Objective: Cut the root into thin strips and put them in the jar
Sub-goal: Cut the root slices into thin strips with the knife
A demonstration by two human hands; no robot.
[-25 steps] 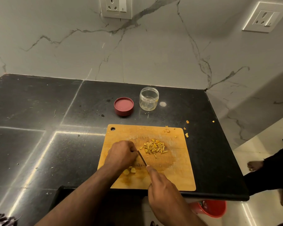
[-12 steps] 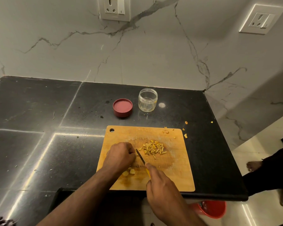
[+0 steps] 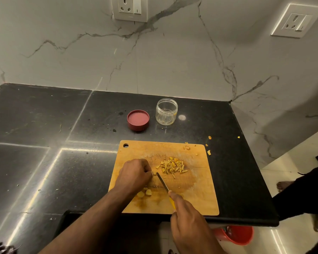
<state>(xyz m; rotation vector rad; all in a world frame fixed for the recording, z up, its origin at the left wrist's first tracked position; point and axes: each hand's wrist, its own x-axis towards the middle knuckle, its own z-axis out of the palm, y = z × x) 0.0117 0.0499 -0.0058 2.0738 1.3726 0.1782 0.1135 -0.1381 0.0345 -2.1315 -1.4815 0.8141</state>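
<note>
The root is a small pale piece pinned on the wooden cutting board, mostly hidden under the left hand, whose fingers are curled down over it and hold it against the wood. The right hand has its fingers wrapped around the yellow handle of a knife, forefinger laid along the top, and the thin blade slants up and left so that its tip lies just beside the left fingertips. Compared with half a second ago, both hands hold much the same pose; the blade looks to have crept only a little nearer the left fingers, and the view has tipped slightly downward. A loose heap of cut strips lies on the board just right of the blade tip, apparently the same size as before. A few chunkier pieces rest under the left wrist near the front of the board. The clear jar stands open on the black table behind the board, well apart from the hands, with a few yellow bits at its bottom; its red lid lies upturned just to its left. Some yellow scraps are scattered off the board's far right corner. A red bucket shows below the table edge.
</note>
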